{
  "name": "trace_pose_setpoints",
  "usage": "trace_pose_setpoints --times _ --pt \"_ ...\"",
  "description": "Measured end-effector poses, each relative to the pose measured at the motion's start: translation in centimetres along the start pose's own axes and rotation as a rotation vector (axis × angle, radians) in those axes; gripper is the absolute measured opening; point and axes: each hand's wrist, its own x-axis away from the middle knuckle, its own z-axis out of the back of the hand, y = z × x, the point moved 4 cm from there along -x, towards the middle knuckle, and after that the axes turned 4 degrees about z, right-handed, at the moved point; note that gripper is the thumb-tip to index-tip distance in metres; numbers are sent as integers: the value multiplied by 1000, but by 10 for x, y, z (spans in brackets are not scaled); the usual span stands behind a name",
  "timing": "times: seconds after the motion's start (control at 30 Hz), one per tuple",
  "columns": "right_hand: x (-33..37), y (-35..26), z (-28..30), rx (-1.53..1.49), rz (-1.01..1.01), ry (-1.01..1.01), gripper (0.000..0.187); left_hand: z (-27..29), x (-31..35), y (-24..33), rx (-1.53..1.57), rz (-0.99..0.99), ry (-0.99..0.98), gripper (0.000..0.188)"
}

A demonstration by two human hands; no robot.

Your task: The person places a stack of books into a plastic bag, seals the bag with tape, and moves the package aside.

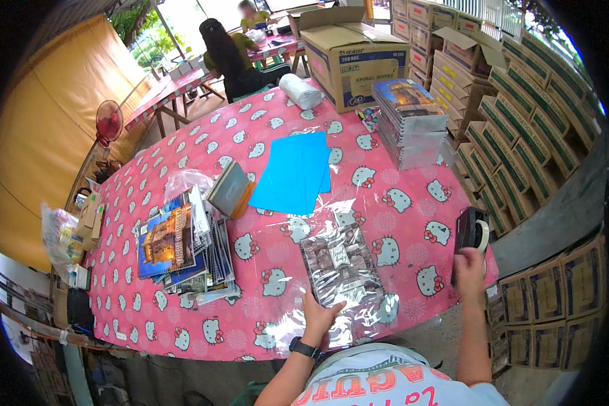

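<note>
Nearest, the person's printed shirt (379, 374) met the table's near edge, a dark watch (304, 348) on the left wrist. The left hand (321, 317) lay at the near end of a notebook (340, 256), thumb spread apart from the fingers, the thumb resting on the clear wrap (358, 329) around it. The notebook, grey with a pale label, lay flat on the pink table (264, 254), its wrap running out past the near end. The right hand (468, 267) was at the near end of a black dispenser (463, 230) holding a roll of tape (482, 235), by the table's right edge; it was blurred, and whether its fingers were clamped on the dispenser could not be told.

Farther in, on the left, lay an uneven pile of notebooks (176, 240), with a crumpled clear bag (186, 181) just beyond. A grey block (230, 187) stood tilted between the pile and some overlapping blue sheets (294, 169). Beyond these, a neat stack (413, 132) of spiral notebooks stood on the right, near a big carton (358, 71) and a white roll (300, 92). More cartons (521, 149) were piled off the right side. Left, a red fan (109, 122) stood before a yellow curtain (51, 135). Farthest, two people (224, 61) sat at another table (164, 98).
</note>
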Motion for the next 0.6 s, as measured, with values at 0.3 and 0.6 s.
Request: trace_pose_setpoints --times 0.3,0.6 --pt "36 118 70 -292 -573 -2 29 -5 -5 11 41 -16 -12 93" --pt "24 75 68 -67 -93 85 13 -3 -3 17 -42 -1 -29 85"
